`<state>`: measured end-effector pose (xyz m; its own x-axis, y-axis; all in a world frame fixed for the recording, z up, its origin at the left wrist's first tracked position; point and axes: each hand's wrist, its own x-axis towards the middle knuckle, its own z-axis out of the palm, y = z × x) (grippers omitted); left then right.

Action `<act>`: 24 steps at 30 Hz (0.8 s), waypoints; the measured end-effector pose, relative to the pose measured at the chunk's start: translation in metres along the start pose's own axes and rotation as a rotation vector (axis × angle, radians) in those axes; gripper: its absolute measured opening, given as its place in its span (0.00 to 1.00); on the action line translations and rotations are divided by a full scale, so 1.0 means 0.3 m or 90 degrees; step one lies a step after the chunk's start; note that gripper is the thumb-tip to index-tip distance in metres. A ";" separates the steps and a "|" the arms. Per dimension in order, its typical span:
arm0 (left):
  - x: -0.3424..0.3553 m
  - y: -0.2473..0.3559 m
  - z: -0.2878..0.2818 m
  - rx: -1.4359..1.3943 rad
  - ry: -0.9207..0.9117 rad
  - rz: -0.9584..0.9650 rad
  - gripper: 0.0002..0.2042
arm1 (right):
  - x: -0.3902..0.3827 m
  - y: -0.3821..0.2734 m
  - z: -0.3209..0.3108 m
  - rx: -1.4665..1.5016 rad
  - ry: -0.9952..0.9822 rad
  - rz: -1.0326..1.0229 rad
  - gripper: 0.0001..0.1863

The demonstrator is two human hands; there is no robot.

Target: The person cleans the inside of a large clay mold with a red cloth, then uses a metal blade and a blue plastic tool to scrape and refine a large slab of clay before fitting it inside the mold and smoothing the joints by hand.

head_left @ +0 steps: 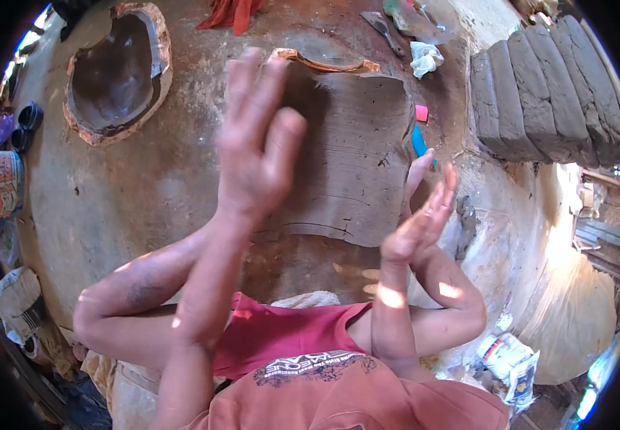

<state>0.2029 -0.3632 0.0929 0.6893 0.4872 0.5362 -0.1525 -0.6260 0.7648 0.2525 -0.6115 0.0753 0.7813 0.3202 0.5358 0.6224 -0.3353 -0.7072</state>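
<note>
A flat, grey-brown rectangular slab of wet clay point(353, 158) lies on the brown, stained work surface point(173, 190), between the person's two bare hands and toward the surface's right edge. The left hand point(249, 168), blurred, is over the slab's left side, fingers stretched and holding nothing. The right hand point(419, 222) is beside the slab's near right corner, fingers extended, its grip likewise empty; whether either hand touches the clay I cannot tell. A curved orange-brown shard point(324, 65) lies along the slab's far edge. Just off its right edge are a small pink block point(422, 113) and a slim blue piece point(418, 141). A dark, hollow vessel with a ragged reddish rim point(164, 54) sits at the surface's far left corner; upright grey clay blocks point(532, 93) stand along its right edge.
</note>
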 end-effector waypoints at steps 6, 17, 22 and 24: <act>-0.355 0.009 0.423 -0.106 -0.218 -0.084 0.38 | -0.146 0.062 0.045 0.149 -0.031 0.150 0.46; -0.323 -0.103 0.530 0.064 -0.269 -0.179 0.39 | -0.073 0.034 0.021 0.210 -0.063 0.175 0.46; -0.203 -0.137 0.534 0.156 -0.105 -0.173 0.38 | 0.132 0.193 0.038 0.176 -0.110 0.104 0.50; -0.232 -0.190 0.637 0.235 -0.169 -0.215 0.38 | 0.180 0.226 0.064 0.183 -0.156 0.165 0.45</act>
<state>0.2992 -0.4777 -0.0563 0.8185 0.5573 0.1395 0.3316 -0.6566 0.6774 0.3360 -0.6000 0.0473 0.8536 0.4705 0.2237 0.3428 -0.1839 -0.9212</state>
